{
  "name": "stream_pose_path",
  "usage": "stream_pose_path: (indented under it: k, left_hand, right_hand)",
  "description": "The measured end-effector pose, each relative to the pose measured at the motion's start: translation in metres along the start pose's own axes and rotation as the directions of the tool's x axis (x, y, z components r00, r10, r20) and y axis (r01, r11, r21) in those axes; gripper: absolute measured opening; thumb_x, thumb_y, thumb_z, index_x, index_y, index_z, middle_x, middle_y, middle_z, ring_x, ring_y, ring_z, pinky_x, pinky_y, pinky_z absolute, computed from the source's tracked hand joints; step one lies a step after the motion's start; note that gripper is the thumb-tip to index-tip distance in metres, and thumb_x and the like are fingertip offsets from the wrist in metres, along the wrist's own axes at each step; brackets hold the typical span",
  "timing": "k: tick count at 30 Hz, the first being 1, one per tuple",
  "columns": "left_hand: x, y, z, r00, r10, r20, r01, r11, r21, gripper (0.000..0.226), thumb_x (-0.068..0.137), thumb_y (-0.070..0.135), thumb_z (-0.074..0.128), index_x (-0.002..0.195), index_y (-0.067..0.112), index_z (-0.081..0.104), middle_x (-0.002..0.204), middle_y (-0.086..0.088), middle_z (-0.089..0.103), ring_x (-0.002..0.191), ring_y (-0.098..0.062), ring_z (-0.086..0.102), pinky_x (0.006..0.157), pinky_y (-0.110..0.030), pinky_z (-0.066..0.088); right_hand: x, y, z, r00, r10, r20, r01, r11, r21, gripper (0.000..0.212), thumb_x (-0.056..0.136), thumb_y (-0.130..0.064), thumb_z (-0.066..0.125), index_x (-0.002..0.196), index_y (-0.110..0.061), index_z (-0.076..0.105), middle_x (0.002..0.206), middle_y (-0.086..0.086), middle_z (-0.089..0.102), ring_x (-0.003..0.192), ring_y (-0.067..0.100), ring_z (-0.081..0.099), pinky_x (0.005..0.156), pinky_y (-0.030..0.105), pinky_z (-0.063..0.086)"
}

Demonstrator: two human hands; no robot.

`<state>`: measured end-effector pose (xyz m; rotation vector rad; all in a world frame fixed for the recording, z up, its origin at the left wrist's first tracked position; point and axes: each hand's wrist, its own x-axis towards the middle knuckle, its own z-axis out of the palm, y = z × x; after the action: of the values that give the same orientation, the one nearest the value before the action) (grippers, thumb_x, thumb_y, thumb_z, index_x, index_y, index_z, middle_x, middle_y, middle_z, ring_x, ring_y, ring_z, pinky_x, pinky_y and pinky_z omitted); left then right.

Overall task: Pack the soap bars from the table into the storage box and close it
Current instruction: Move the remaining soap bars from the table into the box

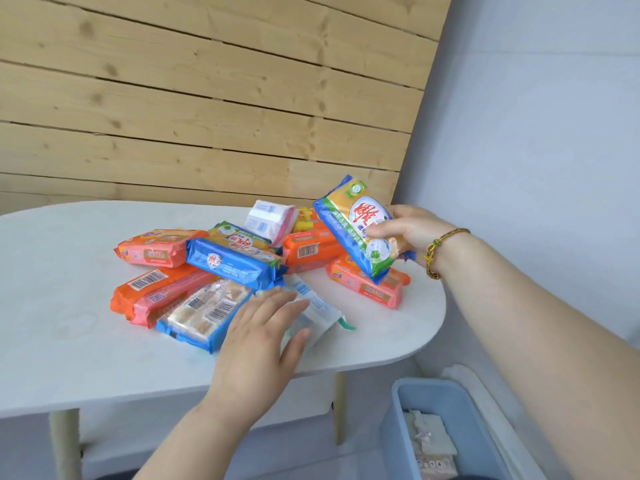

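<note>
Item: soap bar in a glossy blue, green and yellow plastic wrapper (360, 230), lifted clear of the heap at the far right, tilted, pinched between thumb and fingers of the right hand (412, 230).

Stock remaining: a loose pile of wrapped soap bars (239, 261) on the white oval table (62, 334), mostly orange-pink and blue packets, one pale pink at the far side, roughly ten in all. A blue-edged clear packet (204, 315) and a white packet (320, 311) lie nearest.

Left hand (259, 341): flat, fingers spread wide, resting on the white packet, gripping nothing.

Destination: pale blue plastic storage box (446, 400), on the floor near right, below the table edge, open. Some pale contents show inside; whether they are soap I cannot tell.

Progress, by judgement: early. Nearly all bars are unpacked; the lid is not yet on.
</note>
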<state>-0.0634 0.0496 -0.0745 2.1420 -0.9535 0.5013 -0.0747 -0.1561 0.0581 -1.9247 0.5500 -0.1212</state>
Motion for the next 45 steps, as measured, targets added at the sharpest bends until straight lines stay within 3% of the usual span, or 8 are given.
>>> stream_pose_path:
  k: [4,7,11,16,19,23,31,45]
  left_hand:
    - [-0.008,0.040,0.018,0.986,-0.047,0.159,0.107,0.914,-0.392,0.049,0.077,0.046,0.034,0.101,0.022,0.070,0.081,0.036,0.065,0.085,0.018,0.052,0.073,0.004,0.035]
    - [-0.020,0.063,0.041,0.931,0.054,0.360,0.104,0.908,-0.406,0.051,0.071,0.056,0.029,0.099,0.036,0.067,0.081,0.055,0.051,0.074,0.025,0.049,0.067,0.005,0.034]
    - [-0.020,0.083,0.080,0.845,0.097,0.526,0.087,0.946,-0.313,0.053,0.077,0.057,0.029,0.107,0.033,0.065,0.086,0.043,0.058,0.084,0.017,0.051,0.069,0.004,0.035]
    - [-0.037,0.093,0.156,0.617,-0.058,0.785,0.178,0.982,-0.067,0.031,0.096,0.029,0.041,0.122,0.024,0.057,0.121,0.005,0.064,0.110,-0.013,0.057,0.089,-0.022,0.042]
    - [-0.058,0.094,0.204,0.473,-0.151,0.868,0.266,0.964,0.023,0.038,0.097,0.028,0.040,0.134,0.020,0.044,0.133,-0.001,0.055,0.118,-0.016,0.053,0.095,-0.022,0.039]
    - [-0.072,0.087,0.241,0.336,-0.178,0.925,0.291,0.954,0.078,0.055,0.097,0.030,0.041,0.146,0.024,0.016,0.152,-0.003,0.028,0.134,-0.017,0.037,0.108,-0.026,0.030]
    - [-0.074,0.086,0.280,0.278,-0.171,0.945,0.009,0.984,0.175,0.080,0.092,0.048,0.042,0.146,0.024,-0.012,0.157,-0.001,-0.015,0.146,-0.021,-0.003,0.118,-0.035,0.006]
    - [-0.090,0.077,0.292,0.231,-0.151,0.961,-0.067,0.983,0.171,0.087,0.089,0.051,0.044,0.145,0.023,-0.017,0.153,-0.002,-0.029,0.146,-0.019,0.002,0.118,-0.032,0.006]
  right_hand:
    - [-0.039,0.041,-0.048,0.996,-0.037,-0.084,0.038,0.999,0.021,0.036,0.082,0.006,0.059,0.109,-0.013,0.045,0.084,0.001,0.059,0.047,0.000,0.061,0.036,0.011,0.041]
    - [-0.067,0.084,-0.083,0.993,-0.024,-0.113,0.025,1.000,0.003,0.056,0.070,0.004,0.071,0.117,-0.009,0.044,0.097,0.000,0.056,0.075,0.008,0.057,0.047,0.006,0.047]
    - [-0.105,0.157,-0.121,0.979,-0.052,-0.198,0.018,0.985,-0.171,0.049,0.069,0.012,0.071,0.095,-0.020,0.045,0.096,-0.005,0.054,0.098,0.018,0.053,0.068,0.009,0.048]
    - [-0.120,0.253,-0.129,0.991,0.065,-0.114,-0.118,0.820,-0.561,0.044,0.077,-0.005,0.068,0.115,-0.012,0.049,0.106,-0.003,0.046,0.103,0.018,0.052,0.075,0.012,0.041]
    - [-0.118,0.314,-0.117,0.981,0.191,-0.015,-0.145,0.685,-0.714,0.038,0.080,-0.015,0.064,0.117,-0.016,0.052,0.117,0.003,0.054,0.111,0.023,0.051,0.090,0.031,0.041]
    - [-0.112,0.369,-0.092,0.952,0.300,0.063,-0.141,0.611,-0.779,0.037,0.086,-0.015,0.054,0.122,-0.020,0.046,0.127,0.001,0.048,0.117,0.021,0.043,0.094,0.032,0.036]
    - [-0.092,0.418,-0.039,0.865,0.435,0.250,0.015,0.476,-0.879,0.066,0.080,0.006,0.053,0.138,-0.015,0.029,0.148,0.007,0.029,0.134,0.028,0.027,0.108,0.048,0.027]
    - [-0.067,0.450,-0.014,0.859,0.438,0.266,0.069,0.415,-0.907,0.048,0.090,-0.004,0.044,0.136,-0.003,0.029,0.142,0.022,0.030,0.133,0.035,0.027,0.107,0.042,0.028]
